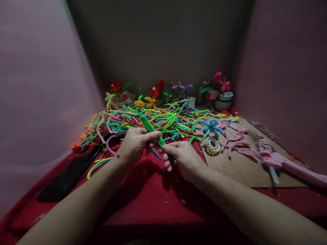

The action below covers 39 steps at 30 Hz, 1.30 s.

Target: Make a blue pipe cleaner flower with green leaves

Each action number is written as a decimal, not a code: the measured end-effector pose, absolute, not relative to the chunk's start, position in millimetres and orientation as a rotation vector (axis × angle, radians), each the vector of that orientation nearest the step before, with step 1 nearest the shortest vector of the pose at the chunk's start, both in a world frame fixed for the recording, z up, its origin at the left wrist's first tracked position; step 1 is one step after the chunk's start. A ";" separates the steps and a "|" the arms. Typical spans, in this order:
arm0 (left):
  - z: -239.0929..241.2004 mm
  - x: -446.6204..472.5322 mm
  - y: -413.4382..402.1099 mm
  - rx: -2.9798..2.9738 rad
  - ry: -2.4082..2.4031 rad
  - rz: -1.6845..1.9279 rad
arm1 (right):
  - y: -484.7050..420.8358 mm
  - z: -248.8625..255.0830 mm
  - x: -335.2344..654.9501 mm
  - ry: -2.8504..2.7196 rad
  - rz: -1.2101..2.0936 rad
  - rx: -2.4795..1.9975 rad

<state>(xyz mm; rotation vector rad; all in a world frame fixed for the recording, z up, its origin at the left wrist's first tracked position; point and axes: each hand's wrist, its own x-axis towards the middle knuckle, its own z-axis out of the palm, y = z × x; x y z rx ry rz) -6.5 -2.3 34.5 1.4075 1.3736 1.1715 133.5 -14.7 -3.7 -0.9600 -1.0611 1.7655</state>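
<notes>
Between my two hands is a green leaf shape of fuzzy pipe cleaner (147, 124), tilted with its rounded end up and to the left. My left hand (138, 141) pinches it around the middle, thumb on top. At its lower end, my right hand (182, 156) grips with thumb and forefinger, the other fingers curled below. Just beyond my hands spreads a heap of loose pipe cleaners (122, 117) in many colours. Parts of the leaf are hidden under my fingers.
On a cardboard sheet (230, 170) at right lie a pink glue gun (288, 163), a yellow tape roll (212, 145), a blue flower (211, 128) and pink pieces (238, 137). A black flat object (68, 177) lies left. Behind stand several pipe-cleaner flowers (152, 101) and a lidded jar (223, 101).
</notes>
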 end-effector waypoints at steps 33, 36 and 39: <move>25.0 5.4 -4.3 1.243 1.212 1.152 | -19.0 -2.4 138.4 -1.128 1.700 -0.984; 29.0 -0.8 1.8 1.180 1.164 1.219 | -20.6 -0.8 137.8 -1.141 1.722 -0.998; 29.8 -9.1 8.9 1.196 1.200 1.299 | -20.9 -0.8 137.2 -1.181 1.705 -1.006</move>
